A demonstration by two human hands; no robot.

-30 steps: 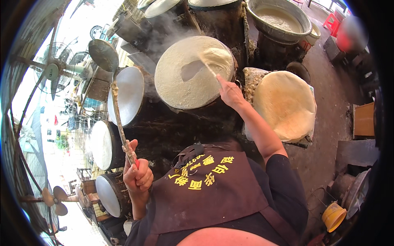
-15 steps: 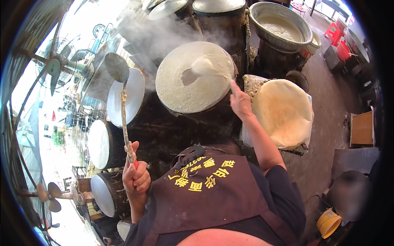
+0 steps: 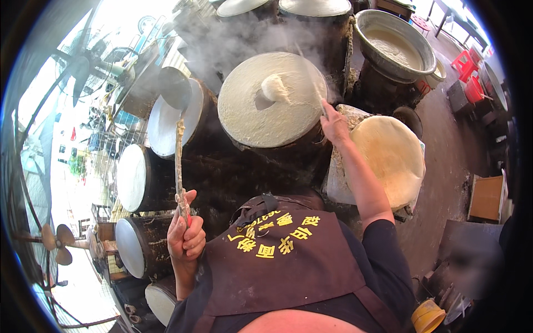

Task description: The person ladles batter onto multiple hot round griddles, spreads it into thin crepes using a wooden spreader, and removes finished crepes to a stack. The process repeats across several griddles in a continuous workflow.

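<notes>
Here, left hand [image 3: 186, 236] clenched on ladle handle [image 3: 179, 161], right hand [image 3: 335, 123] gripping thin stick [image 3: 311, 80] over white steaming sheet [image 3: 271, 100].

So I've got a long-handled ladle [image 3: 179, 145] standing nearly upright, batter crusted all down its stick handle, its round metal bowl [image 3: 174, 87] up top beside the steam. The other thing is a thin stick [image 3: 312, 83], blurred, slanting over the big round steamer top [image 3: 266, 105], which is coated in a pale, grainy batter sheet with one edge peeled up into a small fold [image 3: 276, 87].
</notes>
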